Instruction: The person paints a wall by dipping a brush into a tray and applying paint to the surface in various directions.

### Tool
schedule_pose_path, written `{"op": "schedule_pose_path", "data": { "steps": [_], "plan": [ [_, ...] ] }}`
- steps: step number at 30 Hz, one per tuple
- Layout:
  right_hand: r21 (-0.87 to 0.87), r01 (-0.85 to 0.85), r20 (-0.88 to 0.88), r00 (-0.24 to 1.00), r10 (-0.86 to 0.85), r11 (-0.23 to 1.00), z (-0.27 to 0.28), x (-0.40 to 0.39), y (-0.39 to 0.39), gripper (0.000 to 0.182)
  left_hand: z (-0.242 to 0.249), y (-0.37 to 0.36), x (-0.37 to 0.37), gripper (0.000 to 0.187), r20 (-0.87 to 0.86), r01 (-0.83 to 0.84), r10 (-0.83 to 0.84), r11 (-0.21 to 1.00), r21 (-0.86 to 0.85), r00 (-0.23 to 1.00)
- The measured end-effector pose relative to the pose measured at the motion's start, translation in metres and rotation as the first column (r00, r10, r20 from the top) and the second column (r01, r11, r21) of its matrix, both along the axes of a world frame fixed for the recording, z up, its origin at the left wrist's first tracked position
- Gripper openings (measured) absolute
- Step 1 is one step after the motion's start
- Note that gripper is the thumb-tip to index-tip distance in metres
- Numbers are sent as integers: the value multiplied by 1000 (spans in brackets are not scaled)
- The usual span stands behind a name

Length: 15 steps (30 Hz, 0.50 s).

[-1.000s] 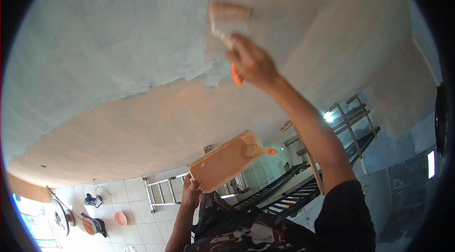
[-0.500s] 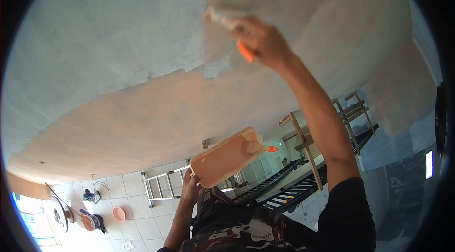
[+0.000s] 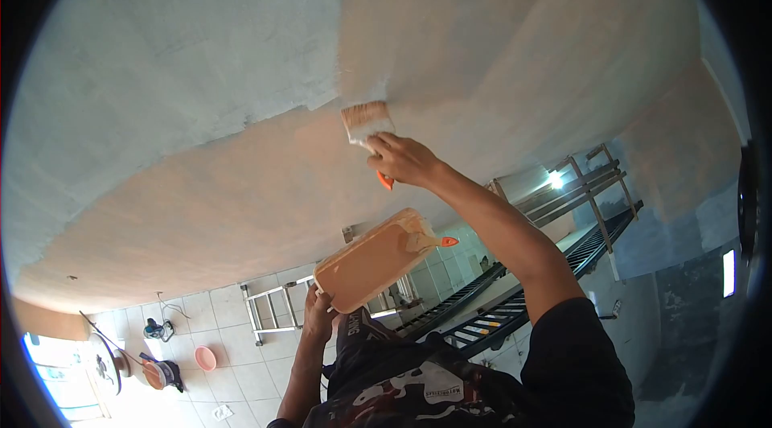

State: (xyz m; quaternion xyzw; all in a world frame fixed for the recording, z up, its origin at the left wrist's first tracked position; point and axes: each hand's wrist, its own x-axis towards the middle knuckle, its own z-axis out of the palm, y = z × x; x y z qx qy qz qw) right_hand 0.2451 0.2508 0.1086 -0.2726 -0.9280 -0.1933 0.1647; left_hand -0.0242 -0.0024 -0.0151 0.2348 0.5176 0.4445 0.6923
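My right hand (image 3: 402, 161) is closed around the orange handle of a wide paintbrush (image 3: 367, 116). The bristles touch the wall (image 3: 265, 162) just under the border where peach paint meets the grey surface. In my left hand (image 3: 319, 311) is one corner of a rectangular paint tray (image 3: 366, 267) with peach paint in it, held at waist height. A second brush with an orange-tipped handle (image 3: 449, 242) lies across the tray's far right end, its bristle end coated in paint.
An aluminium ladder (image 3: 273, 311) stands below on the tiled floor (image 3: 241, 384). A pink bowl (image 3: 205, 358), a bucket (image 3: 161, 374) and a fan (image 3: 104, 364) are at lower left. Dark stair railings (image 3: 482, 335) and a wooden scaffold (image 3: 591, 195) stand at right.
My right hand has brought the brush down the wall from the upper peach area to below the grey edge. The tray in my left hand has shifted slightly left and up.
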Motion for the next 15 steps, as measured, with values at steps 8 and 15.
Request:
{"op": "schedule_pose_path", "data": {
  "steps": [8,15],
  "plan": [
    [-137,-25,-107,994,10,990,30,18,-11,22,-4,-2,-2,74,4,21,-21,1000,-20,1000],
    [-12,46,-569,821,-44,999,35,26,15,31,1,7,-2,73,15,52,-52,999,0,999]
  ]
}}
